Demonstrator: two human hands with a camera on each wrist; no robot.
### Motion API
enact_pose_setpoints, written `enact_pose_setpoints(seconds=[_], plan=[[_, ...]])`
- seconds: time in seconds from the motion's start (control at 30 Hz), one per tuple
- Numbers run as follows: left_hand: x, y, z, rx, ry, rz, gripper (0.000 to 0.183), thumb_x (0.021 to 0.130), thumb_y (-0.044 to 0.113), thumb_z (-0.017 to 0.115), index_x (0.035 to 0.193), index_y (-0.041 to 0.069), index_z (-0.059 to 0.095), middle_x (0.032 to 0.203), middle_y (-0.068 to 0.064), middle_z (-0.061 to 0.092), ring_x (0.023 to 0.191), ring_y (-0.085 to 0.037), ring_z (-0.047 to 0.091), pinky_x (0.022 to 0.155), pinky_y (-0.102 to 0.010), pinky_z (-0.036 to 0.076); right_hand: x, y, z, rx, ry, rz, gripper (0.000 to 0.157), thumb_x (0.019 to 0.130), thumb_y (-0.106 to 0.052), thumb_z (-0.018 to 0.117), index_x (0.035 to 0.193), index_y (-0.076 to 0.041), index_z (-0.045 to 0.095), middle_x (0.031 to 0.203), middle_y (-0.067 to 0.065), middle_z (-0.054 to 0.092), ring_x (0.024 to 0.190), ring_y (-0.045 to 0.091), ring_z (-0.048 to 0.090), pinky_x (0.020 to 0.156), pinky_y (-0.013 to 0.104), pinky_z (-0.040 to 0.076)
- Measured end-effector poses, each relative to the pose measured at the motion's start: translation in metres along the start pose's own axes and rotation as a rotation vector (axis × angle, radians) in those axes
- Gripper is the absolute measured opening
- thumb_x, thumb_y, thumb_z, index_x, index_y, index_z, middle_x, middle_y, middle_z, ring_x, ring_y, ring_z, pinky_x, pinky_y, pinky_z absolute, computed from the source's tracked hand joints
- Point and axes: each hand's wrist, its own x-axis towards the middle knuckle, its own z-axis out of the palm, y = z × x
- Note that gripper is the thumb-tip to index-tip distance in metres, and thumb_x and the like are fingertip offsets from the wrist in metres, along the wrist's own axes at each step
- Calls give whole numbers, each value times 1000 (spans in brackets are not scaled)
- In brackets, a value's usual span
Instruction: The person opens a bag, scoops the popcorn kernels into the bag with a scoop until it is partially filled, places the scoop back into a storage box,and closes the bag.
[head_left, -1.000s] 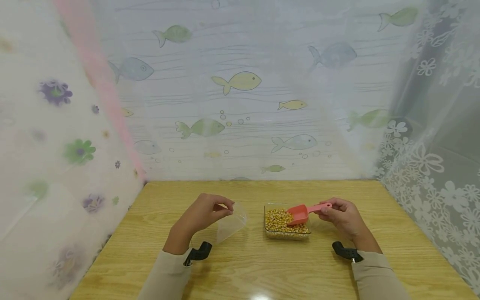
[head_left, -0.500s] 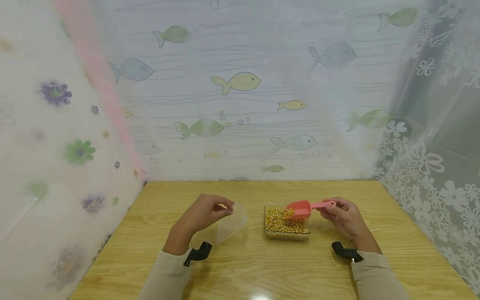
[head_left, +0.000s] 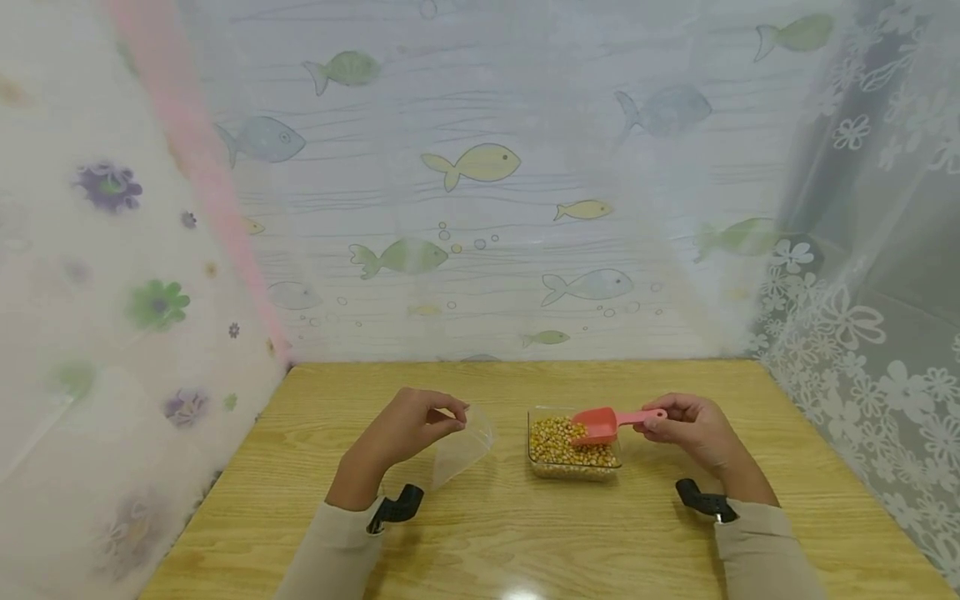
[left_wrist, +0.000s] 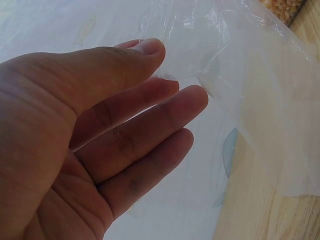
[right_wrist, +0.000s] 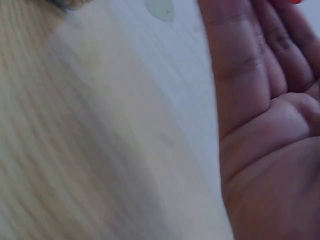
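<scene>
In the head view my left hand [head_left: 408, 429] pinches the upper edge of a clear plastic bag [head_left: 461, 450] between thumb and forefinger. The left wrist view shows the bag [left_wrist: 270, 100] hanging from those fingertips, with the other fingers loosely extended. My right hand [head_left: 690, 429] holds the handle end of a pink scoop [head_left: 600, 425]. The scoop's bowl rests among yellow corn kernels [head_left: 558, 442] in a rectangular glass container [head_left: 576, 472]. Only a sliver of the scoop [right_wrist: 292, 1] appears in the right wrist view, above the palm.
A wood-grain table [head_left: 525, 533] carries everything. Behind it hangs a curtain [head_left: 480, 292] printed with fish, and flowered curtains [head_left: 157, 367] close in the sides. A black camera mount sits on each wrist.
My right hand lifted the scoop slightly and tilted it, then lowered it again toward the kernels while the right wrist shifted rightward. The left hand and bag stayed in place.
</scene>
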Motion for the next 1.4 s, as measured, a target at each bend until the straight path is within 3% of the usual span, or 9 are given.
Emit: enact_pose_setpoints(seconds=[0.13,0.27,0.47,0.7,1.03,1.4], plan=[[0,-1,0,1,-1,-7,5,99,22,72,100,23,77,130,-2,73,99,-12,77,85,-29,62,-2,-22,-3,-209,-15,71,35,98,-7,72,125,14,63,100,12,78,91,27,79,82,48,63],[0,-1,-1,1,0,-11,5,99,21,73,100,23,77,130,-3,72,100,-15,77,86,-30,62,-3,-46,-1,-380,-47,129,39,99,-19,74,128,7,67,103,20,76,90,29,78,80,46,64],[0,-1,-2,2,2,-12,5,99,21,73,100,22,78,129,-3,73,100,-14,77,85,-30,62,-1,-73,14,-726,-77,116,32,97,-31,76,120,-9,75,95,4,74,76,16,69,66,32,58],[0,-1,-2,1,3,-11,6,98,21,73,101,23,78,127,-1,74,99,-14,77,85,-30,62,8,-76,34,-929,-103,70,21,92,-27,80,110,-15,80,96,-4,71,73,10,57,61,27,51],[0,0,-4,-6,-7,-24,7,99,22,73,103,23,78,129,1,73,100,-9,76,86,-27,61,18,-62,45,-1016,-128,-92,11,94,-23,77,103,-19,82,95,-9,74,80,4,65,67,25,55],[-1,-1,-3,15,-2,-4,7,99,23,73,103,23,78,127,1,74,99,-9,76,85,-27,61,19,-34,42,-939,-58,-128,16,94,-26,78,108,-20,81,102,-7,77,80,1,62,65,25,51]])
